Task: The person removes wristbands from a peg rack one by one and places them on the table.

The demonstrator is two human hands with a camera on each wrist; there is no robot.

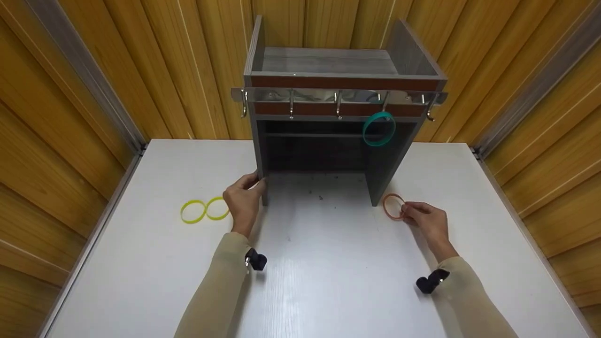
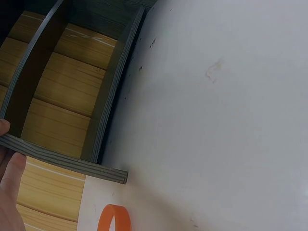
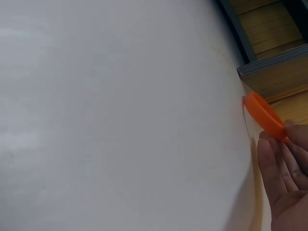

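Observation:
My left hand (image 1: 244, 199) grips the lower front edge of the left side panel (image 1: 261, 159) of a grey wooden shelf unit. In the left wrist view its fingertips (image 2: 15, 166) lie on both sides of that panel. Two yellow rings (image 1: 193, 211) lie on the table just left of this hand. An orange-looking ring (image 2: 121, 220) is partly cut off at the bottom of the left wrist view. My right hand (image 1: 428, 223) pinches an orange ring (image 1: 386, 209) between thumb and fingers, near the right panel's foot. A teal ring (image 1: 365, 134) hangs from one hook.
A metal strip with several hooks (image 1: 338, 105) crosses the shelf unit's front (image 1: 347, 82). The unit stands at the back of a white table (image 1: 324, 263). Wood-patterned walls (image 1: 197, 70) enclose the back and both sides. Small dark specks dot the tabletop below the unit.

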